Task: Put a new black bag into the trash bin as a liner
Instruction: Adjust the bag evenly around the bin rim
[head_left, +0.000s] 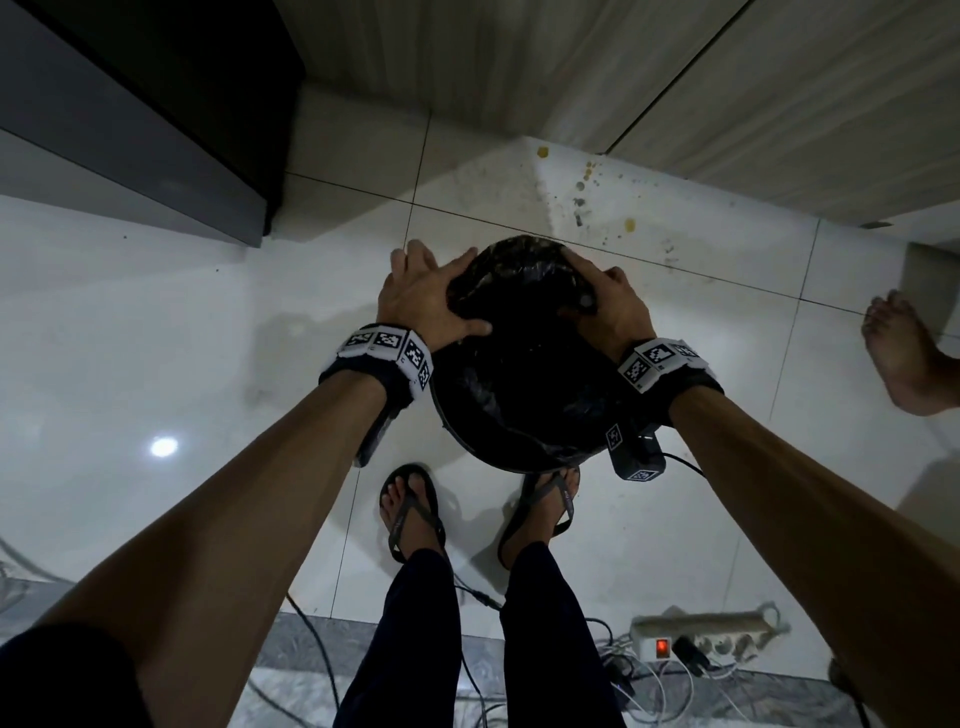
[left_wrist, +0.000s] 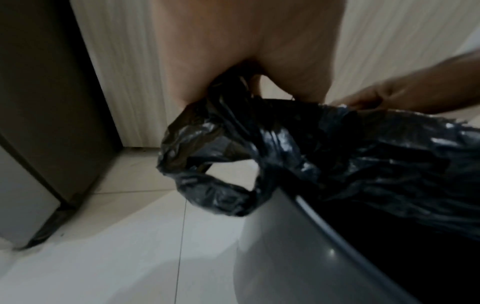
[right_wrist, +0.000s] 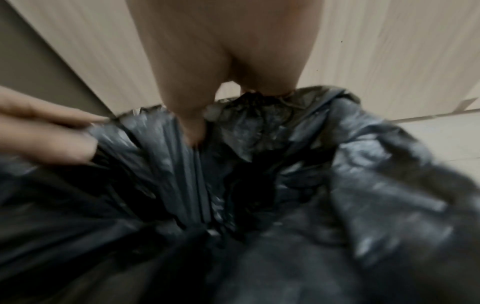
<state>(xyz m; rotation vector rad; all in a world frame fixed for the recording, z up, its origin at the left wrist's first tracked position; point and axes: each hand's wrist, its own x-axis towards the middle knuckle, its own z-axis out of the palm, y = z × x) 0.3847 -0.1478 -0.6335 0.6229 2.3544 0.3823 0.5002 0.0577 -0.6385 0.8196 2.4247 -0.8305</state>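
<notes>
A round dark trash bin (head_left: 470, 441) stands on the tiled floor in front of my feet, and a crinkled black bag (head_left: 524, 364) sits in its mouth. My left hand (head_left: 447, 291) holds the bag's far left edge. In the left wrist view the plastic is bunched between thumb and fingers (left_wrist: 182, 78), and a handle loop of the black bag (left_wrist: 207, 191) hangs over the grey bin rim (left_wrist: 324, 222). My right hand (head_left: 597, 304) grips the far right edge. The right wrist view shows its thumb (right_wrist: 192, 125) inside the black bag (right_wrist: 298, 185).
A dark cabinet (head_left: 130, 119) stands at the left and wood-grain panels (head_left: 675, 78) form the wall behind. The floor behind the bin is stained (head_left: 582, 197). Another person's bare foot (head_left: 904, 353) is at the right. A power strip (head_left: 706, 639) and cables lie near my sandalled feet (head_left: 410, 509).
</notes>
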